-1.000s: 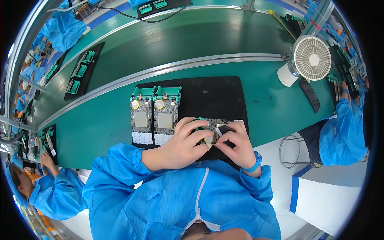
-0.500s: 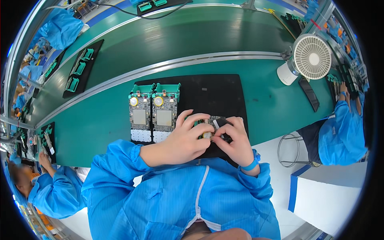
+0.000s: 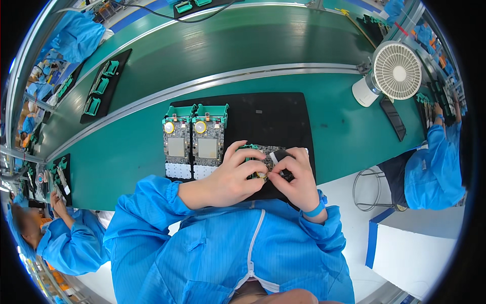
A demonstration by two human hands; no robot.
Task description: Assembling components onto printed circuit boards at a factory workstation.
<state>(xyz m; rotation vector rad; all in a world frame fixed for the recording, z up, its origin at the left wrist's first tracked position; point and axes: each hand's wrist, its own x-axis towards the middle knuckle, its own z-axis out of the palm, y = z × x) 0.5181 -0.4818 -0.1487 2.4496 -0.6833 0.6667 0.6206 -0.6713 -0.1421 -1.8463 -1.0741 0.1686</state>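
A third circuit board [image 3: 264, 150] with green plastic at one end lies turned sideways under my two hands at the front of the black mat [image 3: 273, 116]. My left hand [image 3: 230, 172] curls over its left end, fingertips against a round coin cell [image 3: 261, 175] that shows only in part. On the other side, my right hand [image 3: 296, 180] has thumb and forefinger pinched beside the cell; anything between those tips is hidden. A black piece with a white stripe [image 3: 276, 156] is by the right fingers. Two similar boards [image 3: 176, 147] [image 3: 208, 148] with yellow-rimmed coin cells stand side by side left of my hands.
A white fan [image 3: 396, 71] and a dark phone [image 3: 392, 119] are at the right of the green table [image 3: 334, 147]. Behind a metal rail [image 3: 253, 74] runs a green conveyor carrying a black tray [image 3: 104, 88] of green parts. Co-workers in blue sit left and right.
My left fingertips have shifted slightly and cover more of the coin cell, while more of the board's green end shows. The right hand has hardly moved.
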